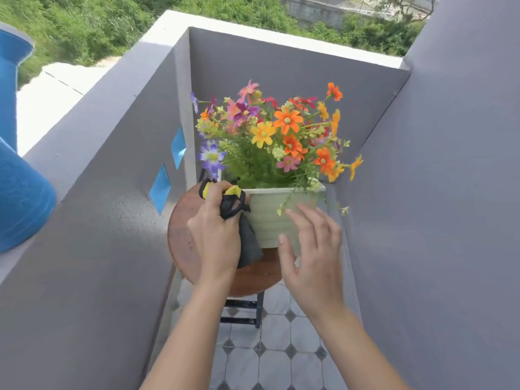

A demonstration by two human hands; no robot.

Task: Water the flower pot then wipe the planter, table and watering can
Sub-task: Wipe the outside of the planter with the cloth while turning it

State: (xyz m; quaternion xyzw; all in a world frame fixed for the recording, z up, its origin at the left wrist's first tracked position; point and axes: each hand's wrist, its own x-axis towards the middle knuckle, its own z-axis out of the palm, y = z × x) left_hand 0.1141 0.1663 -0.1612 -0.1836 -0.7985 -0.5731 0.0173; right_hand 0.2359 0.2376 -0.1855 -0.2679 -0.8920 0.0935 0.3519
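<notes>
1. Fingers [222, 205] of the left hand [216, 235] are curled tight around a black and yellow cloth [239, 218], pressed against the planter's left corner.
2. Right hand [312, 249] is spread flat, empty, over the planter [270, 218]; contact cannot be told.
3. Planter with flowers [281, 136] stands on the round wooden counter [183, 237].
4. Blue watering can [19, 187] is at far left, well apart.
</notes>
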